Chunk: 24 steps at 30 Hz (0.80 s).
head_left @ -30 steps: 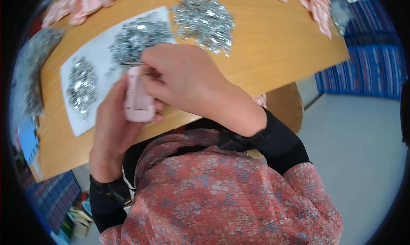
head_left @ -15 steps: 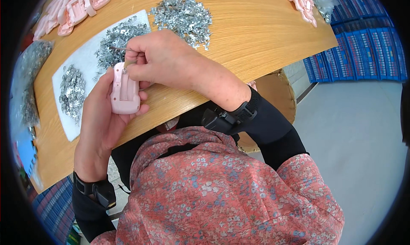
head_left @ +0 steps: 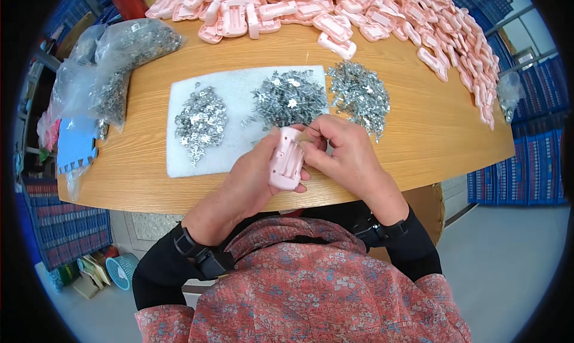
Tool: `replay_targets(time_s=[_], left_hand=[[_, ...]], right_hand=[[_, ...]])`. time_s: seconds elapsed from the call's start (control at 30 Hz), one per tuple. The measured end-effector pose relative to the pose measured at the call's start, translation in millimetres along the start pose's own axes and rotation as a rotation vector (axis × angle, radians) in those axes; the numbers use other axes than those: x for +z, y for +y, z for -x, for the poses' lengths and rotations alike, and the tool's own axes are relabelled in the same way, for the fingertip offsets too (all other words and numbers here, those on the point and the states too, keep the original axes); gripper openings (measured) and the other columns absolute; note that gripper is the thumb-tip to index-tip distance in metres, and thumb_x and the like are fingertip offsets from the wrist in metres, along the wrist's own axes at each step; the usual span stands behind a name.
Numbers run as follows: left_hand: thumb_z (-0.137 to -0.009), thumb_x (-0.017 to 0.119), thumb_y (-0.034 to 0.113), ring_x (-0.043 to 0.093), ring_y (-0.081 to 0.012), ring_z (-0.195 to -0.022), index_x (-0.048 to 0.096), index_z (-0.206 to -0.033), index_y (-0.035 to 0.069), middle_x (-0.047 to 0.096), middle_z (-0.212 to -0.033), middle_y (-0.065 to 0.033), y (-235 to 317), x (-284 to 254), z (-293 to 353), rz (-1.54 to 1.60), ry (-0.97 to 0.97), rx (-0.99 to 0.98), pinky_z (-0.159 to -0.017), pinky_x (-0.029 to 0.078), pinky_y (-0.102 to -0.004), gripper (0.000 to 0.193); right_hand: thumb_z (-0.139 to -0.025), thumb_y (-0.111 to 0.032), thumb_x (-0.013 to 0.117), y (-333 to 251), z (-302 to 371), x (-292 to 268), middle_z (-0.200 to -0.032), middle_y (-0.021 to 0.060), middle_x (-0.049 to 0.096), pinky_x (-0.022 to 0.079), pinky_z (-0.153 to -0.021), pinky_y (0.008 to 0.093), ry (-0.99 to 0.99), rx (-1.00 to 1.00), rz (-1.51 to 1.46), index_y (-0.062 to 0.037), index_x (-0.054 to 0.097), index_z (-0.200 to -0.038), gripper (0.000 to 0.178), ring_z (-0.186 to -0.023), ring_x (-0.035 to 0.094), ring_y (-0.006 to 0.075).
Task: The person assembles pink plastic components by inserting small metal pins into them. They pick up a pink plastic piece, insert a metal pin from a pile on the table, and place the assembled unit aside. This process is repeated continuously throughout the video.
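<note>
Hands lowered; left hand [head_left: 254, 178] grip clasps pink casing [head_left: 287, 164], right hand [head_left: 347, 155] pinching top.

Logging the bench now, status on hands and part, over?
Left hand grips pink case. Right hand pinches at its top end; whether it holds a clip, can't tell. Clip piles just beyond, nothing blocking.

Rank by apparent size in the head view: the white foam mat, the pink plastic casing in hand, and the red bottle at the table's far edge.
1. white foam mat
2. pink plastic casing, though nearness to the camera enlarges it
3. red bottle, cropped and farther away, so unsure
</note>
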<state>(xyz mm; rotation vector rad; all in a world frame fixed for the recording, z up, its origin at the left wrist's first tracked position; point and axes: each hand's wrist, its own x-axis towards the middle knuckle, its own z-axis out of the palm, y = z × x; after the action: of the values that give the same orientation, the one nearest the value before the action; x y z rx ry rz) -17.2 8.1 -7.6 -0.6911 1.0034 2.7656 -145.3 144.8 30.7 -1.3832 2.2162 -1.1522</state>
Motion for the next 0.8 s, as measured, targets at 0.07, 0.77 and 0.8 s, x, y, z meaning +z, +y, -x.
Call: replay_targets(time_s=[0.07,0.77,0.8], left_hand=[[-0.109,0.023,0.041,0.068,-0.023,-0.084,0.052,-0.129,0.006,0.066,-0.102,-0.0109,1,0,1,-0.008,-0.001,0.004,-0.069,0.059,-0.0394,0.05],[-0.108,0.027,0.038,0.068,-0.0239,-0.082,0.054,-0.122,0.003,0.067,-0.098,-0.0124,1,-1,-4,0.01,0.031,-0.024,-0.067,0.059,-0.0393,0.047],[-0.108,0.026,0.039,0.068,-0.0241,-0.082,0.054,-0.121,0.003,0.067,-0.098,-0.0125,2,1,-3,0.016,0.036,-0.028,-0.066,0.059,-0.0394,0.048]], right_hand=[[-0.081,-0.011,0.07,-4,0,2,-0.075,0.0118,0.063,0.05,-0.057,0.035,0.015,-0.015,0.01,-0.0009,0.064,-0.086,0.013,-0.064,0.064,0.0256],[-0.085,-0.012,0.072,-9,0,4,-0.082,0.0118,0.062,0.051,-0.06,0.037,0.072,0.018,0.046,-0.004,0.065,-0.094,0.014,-0.069,0.063,0.0272],[-0.085,-0.012,0.072,-10,0,3,-0.082,0.0122,0.061,0.051,-0.06,0.0366,0.08,0.004,0.063,-0.0037,0.066,-0.095,0.014,-0.068,0.063,0.0269]])
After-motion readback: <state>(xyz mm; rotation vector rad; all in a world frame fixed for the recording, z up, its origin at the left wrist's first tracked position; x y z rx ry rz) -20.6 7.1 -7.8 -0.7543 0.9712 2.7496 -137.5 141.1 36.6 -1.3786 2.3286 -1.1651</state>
